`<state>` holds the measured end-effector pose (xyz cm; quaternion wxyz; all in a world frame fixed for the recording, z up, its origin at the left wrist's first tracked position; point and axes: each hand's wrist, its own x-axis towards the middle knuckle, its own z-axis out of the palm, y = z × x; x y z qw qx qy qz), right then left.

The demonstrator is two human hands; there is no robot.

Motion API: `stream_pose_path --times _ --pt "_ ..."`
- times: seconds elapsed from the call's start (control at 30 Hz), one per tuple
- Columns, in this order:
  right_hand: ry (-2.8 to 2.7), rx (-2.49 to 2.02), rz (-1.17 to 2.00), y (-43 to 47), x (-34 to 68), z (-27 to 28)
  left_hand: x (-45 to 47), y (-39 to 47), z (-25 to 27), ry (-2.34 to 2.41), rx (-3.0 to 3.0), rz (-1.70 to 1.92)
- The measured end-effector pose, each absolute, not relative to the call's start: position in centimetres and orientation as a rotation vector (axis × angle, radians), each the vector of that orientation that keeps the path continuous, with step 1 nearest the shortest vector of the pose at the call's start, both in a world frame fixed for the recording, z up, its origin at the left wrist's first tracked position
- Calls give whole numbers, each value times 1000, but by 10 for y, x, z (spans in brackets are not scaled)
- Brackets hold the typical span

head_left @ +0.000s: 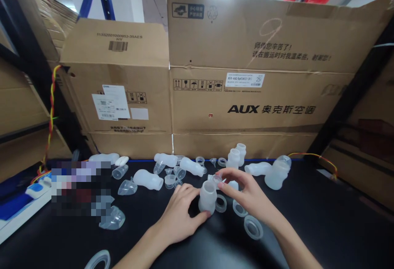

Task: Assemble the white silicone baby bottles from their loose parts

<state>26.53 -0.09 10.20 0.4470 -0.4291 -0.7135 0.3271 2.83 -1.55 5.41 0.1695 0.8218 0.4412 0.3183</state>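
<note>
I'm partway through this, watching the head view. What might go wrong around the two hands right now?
The left hand has the upright, open-topped bottle low down, so a bump near its rim might tip it.

The small clear piece sits at the fingertips of the right hand; it could slip and drop among the similar pale parts.

A loose ring lies right beside the bottle and might get nudged away.

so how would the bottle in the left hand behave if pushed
The bottle may feel light, since its translucent wall suggests plastic. Taller than wide, it might tip if pushed high. Once over, its rounded sides could let it roll.
</note>
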Motion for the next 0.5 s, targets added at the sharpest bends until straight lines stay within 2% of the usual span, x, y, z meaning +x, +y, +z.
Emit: stream_pose_path --times 0.23,0.5 --pt "-2107 -1164 703 -1 273 101 16 1 40 1579 2377 1092" --pt "-2467 -1251 491 -5 250 82 9 8 33 1741 2380 1050"
